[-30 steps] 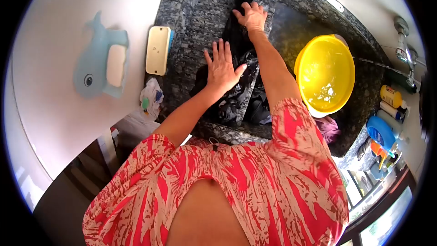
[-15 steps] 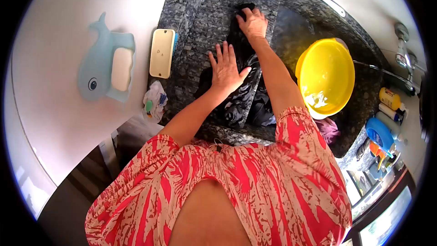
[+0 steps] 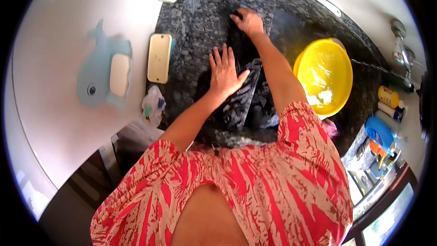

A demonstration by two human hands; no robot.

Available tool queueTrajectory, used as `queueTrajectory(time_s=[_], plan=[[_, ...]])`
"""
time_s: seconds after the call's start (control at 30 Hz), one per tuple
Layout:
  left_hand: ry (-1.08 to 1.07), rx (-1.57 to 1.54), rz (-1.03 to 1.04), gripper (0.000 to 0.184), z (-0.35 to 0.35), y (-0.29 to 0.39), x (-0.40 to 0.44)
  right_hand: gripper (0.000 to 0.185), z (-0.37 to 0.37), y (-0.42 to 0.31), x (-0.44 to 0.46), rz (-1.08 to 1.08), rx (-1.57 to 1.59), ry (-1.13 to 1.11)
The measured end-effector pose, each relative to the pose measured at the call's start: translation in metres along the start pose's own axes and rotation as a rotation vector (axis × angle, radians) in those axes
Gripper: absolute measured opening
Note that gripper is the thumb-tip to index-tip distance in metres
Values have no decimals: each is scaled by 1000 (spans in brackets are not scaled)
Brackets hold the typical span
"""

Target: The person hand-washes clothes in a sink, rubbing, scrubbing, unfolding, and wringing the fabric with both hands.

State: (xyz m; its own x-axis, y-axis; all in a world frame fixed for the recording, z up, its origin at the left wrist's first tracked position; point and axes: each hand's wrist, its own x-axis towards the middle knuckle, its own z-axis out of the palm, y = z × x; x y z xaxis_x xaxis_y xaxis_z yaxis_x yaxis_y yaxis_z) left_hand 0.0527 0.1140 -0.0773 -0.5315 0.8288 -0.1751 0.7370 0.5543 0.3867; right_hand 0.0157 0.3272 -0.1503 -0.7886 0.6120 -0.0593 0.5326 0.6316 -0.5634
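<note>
A wet black garment lies along the ribbed dark granite washboard. My left hand presses flat on it, with fingers spread and the thumb held out to the side. Farther up, my right hand bends its fingers over the far end of the black cloth, and my palm hides part of it. The near end of the garment is bunched and hangs over the washboard's edge into the sink.
A yellow basin of water stands in the sink, with a thin stream from the tap reaching it. A scrubbing brush and crumpled plastic bag lie left. A whale-shaped soap holder hangs on the wall. Bottles stand right.
The right hand has shifted slightly at the cloth's far end, and the dark tip that stuck out beyond it no longer shows. My left hand stays flat in nearly the same place.
</note>
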Motion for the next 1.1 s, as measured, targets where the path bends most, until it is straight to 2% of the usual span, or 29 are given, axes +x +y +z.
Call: queueTrajectory(time_s=[0.07,0.1,0.13,0.2,0.27,0.33,0.4,0.43,0.47,0.5,0.57,0.6,0.63,0.77,0.8,0.87,0.9,0.93,1.0,1.03,1.1], plan=[[9,30,3,94,3,-1,0,66,-33,-7,-4,143,213,-150],[-3,39,6,95,2,-2,2,76,-45,-9,-6,196,275,-118],[-22,48,7,97,1,-2,0,72,-57,-10,-20,161,268,82],[-45,18,11,99,7,-8,1,68,-75,-10,-55,123,125,196],[-27,-11,41,101,1,-11,-2,58,-74,-16,-102,84,-49,-111],[0,-46,88,102,-12,-12,-15,50,-45,8,-152,76,62,-19],[-117,-78,311,95,-25,-20,-44,44,-69,5,-166,378,271,20],[-175,-10,302,93,-31,-25,-60,47,-93,2,-173,422,523,85],[-231,59,294,90,-38,-28,-73,44,-132,-35,-178,609,482,340],[-185,40,281,89,-39,-33,-81,37,-136,-12,-172,542,944,470],[-170,23,278,69,-41,-39,-88,29,-172,22,-174,576,1092,709],[-160,16,294,59,-40,-43,-89,28,-193,29,-176,543,1214,731],[-179,10,263,44,-37,-46,-88,26,-210,36,-181,561,1201,754],[-255,-80,186,37,-33,-52,-85,22,-256,35,-216,630,991,832],[-181,-195,173,36,-32,-52,-85,21,-261,42,-227,609,832,824],[-177,-722,46,35,-29,-64,-80,21,-259,67,-250,567,521,785],[23,-808,102,34,-31,-67,-80,23,-255,75,-257,575,689,892],[138,-829,144,32,-35,-73,-80,27,-255,83,-270,659,831,883],[144,-1002,36,29,-68,-61,-84,28,-245,146,-283,783,1109,832],[245,-928,145,26,-85,-54,-86,28,-253,130,-289,817,1317,748],[192,-904,137,26,-108,-50,-87,28,-263,144,-295,802,1500,613]])
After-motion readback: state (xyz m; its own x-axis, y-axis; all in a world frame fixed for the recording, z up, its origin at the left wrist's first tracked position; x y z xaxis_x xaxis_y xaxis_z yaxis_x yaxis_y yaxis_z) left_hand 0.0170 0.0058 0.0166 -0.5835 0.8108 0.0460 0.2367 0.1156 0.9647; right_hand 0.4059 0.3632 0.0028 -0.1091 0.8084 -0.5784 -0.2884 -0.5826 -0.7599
